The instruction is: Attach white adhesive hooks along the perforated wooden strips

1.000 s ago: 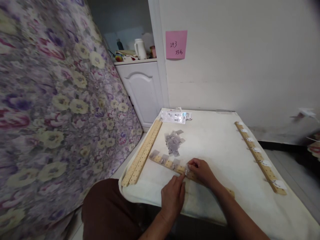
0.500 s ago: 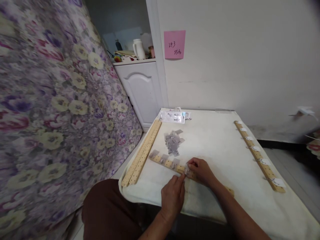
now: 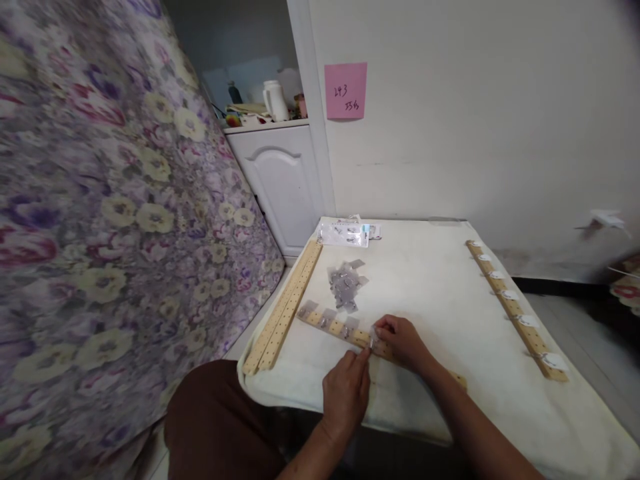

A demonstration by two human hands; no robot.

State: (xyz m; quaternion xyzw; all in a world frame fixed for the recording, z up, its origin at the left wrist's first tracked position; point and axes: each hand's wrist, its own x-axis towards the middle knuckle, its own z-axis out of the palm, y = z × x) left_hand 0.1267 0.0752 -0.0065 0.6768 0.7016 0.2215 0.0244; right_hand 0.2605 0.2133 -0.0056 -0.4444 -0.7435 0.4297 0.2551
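A perforated wooden strip (image 3: pixel 363 337) lies slantwise near the table's front, with several small greyish clear cards (image 3: pixel 327 316) spaced along it, each bearing a shiny metal piece. My right hand (image 3: pixel 403 341) pinches the upper part of another such card (image 3: pixel 373 337) at the strip. From the near side, my left hand (image 3: pixel 347 388) presses its closed fingertips against that card's lower end. The exact kind of metal piece is too small to make out. Beyond the strip is a loose pile of similar cards (image 3: pixel 346 287). My right hand and forearm hide part of the strip.
Two bare perforated strips (image 3: pixel 285 307) lie side by side along the table's left edge. Another strip (image 3: pixel 517 313) at the right carries several white cards. Printed clear packaging (image 3: pixel 345 234) rests at the back left of the cloth-covered table (image 3: pixel 415 267).
The view has shifted very slightly. Both hands stay at the same card on the strip, with hardly any visible movement.
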